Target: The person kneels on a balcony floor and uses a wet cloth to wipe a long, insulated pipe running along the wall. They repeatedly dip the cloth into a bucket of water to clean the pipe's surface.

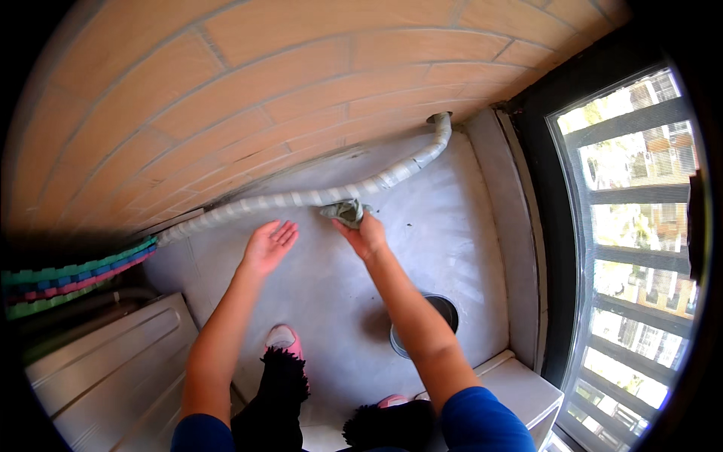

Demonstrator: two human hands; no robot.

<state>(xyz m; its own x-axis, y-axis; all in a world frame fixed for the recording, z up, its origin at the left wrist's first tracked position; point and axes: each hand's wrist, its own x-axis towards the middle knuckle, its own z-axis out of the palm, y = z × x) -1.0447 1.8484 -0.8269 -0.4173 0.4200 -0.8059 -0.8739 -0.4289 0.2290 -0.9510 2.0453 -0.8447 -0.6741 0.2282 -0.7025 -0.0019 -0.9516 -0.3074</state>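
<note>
My right hand (366, 235) grips a crumpled grey-green cloth (344, 211) and presses it against a long pipe wrapped in pale tape (286, 200). The pipe runs along the foot of a tan tiled wall (248, 83) and bends into the far corner. My left hand (267, 245) hovers open, palm up, just below the pipe, a little left of the cloth, holding nothing.
Grey concrete floor (437, 226) lies under my hands. A round dark drain opening (444, 313) sits behind my right forearm. A white appliance (105, 369) stands at lower left, stacked coloured foam mats (68, 279) at left, a railed window (633, 226) at right. My feet in pink slippers (285, 339) stand below.
</note>
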